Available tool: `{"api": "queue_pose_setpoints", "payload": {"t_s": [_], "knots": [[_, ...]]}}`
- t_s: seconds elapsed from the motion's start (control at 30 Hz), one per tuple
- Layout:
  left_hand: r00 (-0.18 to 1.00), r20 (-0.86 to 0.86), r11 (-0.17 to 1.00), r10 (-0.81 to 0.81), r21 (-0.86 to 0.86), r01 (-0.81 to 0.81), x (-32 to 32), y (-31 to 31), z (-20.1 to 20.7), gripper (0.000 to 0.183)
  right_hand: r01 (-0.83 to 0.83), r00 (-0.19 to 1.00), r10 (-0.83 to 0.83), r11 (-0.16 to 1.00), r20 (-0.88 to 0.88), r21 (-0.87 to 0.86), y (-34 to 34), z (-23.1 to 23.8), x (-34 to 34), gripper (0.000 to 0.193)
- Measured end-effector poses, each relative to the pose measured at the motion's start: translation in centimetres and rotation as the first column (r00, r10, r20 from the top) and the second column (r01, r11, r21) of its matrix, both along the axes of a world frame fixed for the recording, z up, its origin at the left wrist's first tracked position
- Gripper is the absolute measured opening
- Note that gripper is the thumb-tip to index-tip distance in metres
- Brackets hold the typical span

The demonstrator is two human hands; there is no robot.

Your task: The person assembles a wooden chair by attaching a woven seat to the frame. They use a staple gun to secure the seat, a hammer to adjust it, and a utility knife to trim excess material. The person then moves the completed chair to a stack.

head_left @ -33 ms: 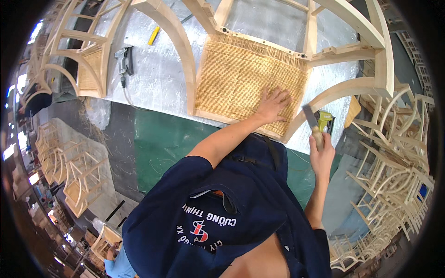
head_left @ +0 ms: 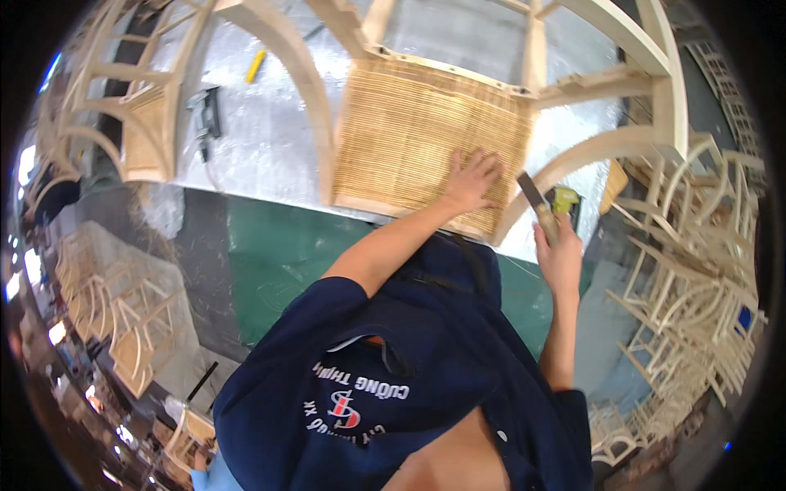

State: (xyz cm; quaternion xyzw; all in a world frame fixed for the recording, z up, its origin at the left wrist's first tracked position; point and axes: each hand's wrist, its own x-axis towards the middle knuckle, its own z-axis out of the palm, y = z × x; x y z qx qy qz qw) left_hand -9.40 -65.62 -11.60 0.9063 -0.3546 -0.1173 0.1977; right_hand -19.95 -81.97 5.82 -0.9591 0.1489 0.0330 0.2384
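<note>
A light wooden chair frame (head_left: 606, 82) lies on the worktable, its woven cane seat panel (head_left: 401, 139) facing up. My left hand (head_left: 472, 178) rests flat, fingers spread, on the panel's near right corner. My right hand (head_left: 559, 250) is closed around the handle of a flat-bladed metal tool (head_left: 530, 192). The blade points up and to the left, close to the right edge of the seat and just beside my left hand. A small yellow-green object (head_left: 566, 199) sits right behind the tool.
A silver sheet (head_left: 262, 147) covers the table, with a green mat (head_left: 278, 245) along its near side. A grey air tool (head_left: 205, 114) and a yellow object (head_left: 255, 65) lie at the left. Bare chair frames are stacked at right (head_left: 688, 270) and left (head_left: 106, 303).
</note>
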Motion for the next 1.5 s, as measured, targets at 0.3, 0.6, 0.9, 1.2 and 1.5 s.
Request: {"api": "queue_pose_setpoints", "payload": {"t_s": [0.3,0.6,0.9,1.2,1.5], "knots": [[0.996,-0.079,0.996,-0.027,0.084,0.033,0.5,0.0,1.0,0.093,-0.203,0.945,0.101,0.927,-0.312,-0.314,2.3,-2.6,7.1,0.025],[0.994,-0.104,0.999,-0.030,0.034,0.034,0.7,0.6,0.9,0.094,-0.275,0.922,0.124,0.877,-0.368,-0.394,3.6,-3.9,7.5,0.028],[0.993,-0.115,0.999,-0.038,0.020,0.040,0.7,0.4,0.7,0.096,-0.297,0.918,0.160,0.884,-0.364,-0.362,1.9,-4.9,7.7,0.026],[0.994,-0.088,0.996,-0.068,0.057,0.073,0.7,0.8,0.9,0.086,-0.275,0.912,0.136,0.903,-0.388,-0.329,3.0,-5.0,8.2,0.027],[0.801,0.115,0.806,0.587,0.004,-0.591,5.1,13.6,-0.6,0.064,-0.284,0.910,0.143,0.898,-0.390,-0.335,3.4,-4.6,8.5,0.023]]}}
